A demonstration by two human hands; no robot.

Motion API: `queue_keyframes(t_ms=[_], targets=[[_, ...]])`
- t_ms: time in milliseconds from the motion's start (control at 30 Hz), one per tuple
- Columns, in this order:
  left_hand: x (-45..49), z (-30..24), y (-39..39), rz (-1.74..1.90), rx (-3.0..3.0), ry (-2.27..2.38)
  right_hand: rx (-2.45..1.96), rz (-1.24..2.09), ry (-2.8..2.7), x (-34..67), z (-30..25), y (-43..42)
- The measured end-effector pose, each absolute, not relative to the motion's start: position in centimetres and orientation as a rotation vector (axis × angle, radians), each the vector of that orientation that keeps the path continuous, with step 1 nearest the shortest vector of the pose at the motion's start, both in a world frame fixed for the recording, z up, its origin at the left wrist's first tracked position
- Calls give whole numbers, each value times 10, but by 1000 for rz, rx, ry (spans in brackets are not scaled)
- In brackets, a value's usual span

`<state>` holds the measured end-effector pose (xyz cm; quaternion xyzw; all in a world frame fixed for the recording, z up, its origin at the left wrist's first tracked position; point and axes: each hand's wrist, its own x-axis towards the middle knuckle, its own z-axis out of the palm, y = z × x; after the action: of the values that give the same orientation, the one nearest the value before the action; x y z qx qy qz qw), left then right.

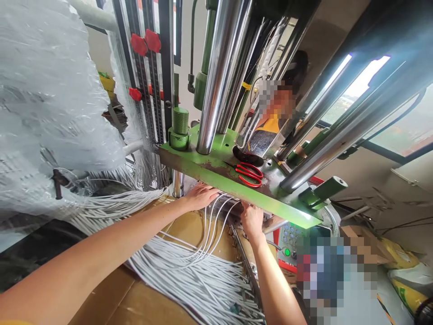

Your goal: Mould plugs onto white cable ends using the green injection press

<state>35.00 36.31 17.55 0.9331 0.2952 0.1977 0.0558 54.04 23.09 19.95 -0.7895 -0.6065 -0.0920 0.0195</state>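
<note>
- Our left hand (202, 197) lies palm down at the edge of the green steel plate (237, 192), with the fingers reaching beneath it. The fingertips are out of sight, so we cannot tell whether they have hold of anything.
- Our right hand (252, 221) is curled forward among the white cables (189, 280), just under the same edge. Its fingers are partly hidden, so we cannot tell how far it is closed or what it grips.
- The white cables fan upward from a thick bundle lying on brown cardboard (182, 230) and converge under the plate between our hands.
- Red-handled scissors (249, 174) lie open on the plate, near its edge. A bump from our arm could knock them down onto our hands.
- Both hands sit beneath heavy steel, close to the chrome column (216, 76). If the plate moved, our fingers could be pinched.
- Pulling on one cable could snag or kink its neighbours.
- A co-worker (267, 140) stands beyond the columns.
</note>
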Motion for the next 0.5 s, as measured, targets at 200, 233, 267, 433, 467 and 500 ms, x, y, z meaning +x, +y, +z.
queue_keyframes(t_ms=[200,233,267,433,467,500], targets=[[351,180,363,606,2854,867,-2354,-301,-2005,513,203,252],[353,183,364,595,2855,859,-2352,-299,-2004,510,204,254],[354,187,363,583,2853,854,-2353,-296,-1997,509,207,254],[331,211,326,624,2797,887,-2367,-274,-1941,511,223,206],[312,213,309,642,2769,878,-2359,-260,-1923,515,223,183],[289,213,289,683,2692,827,-2351,-242,-1896,520,220,156]])
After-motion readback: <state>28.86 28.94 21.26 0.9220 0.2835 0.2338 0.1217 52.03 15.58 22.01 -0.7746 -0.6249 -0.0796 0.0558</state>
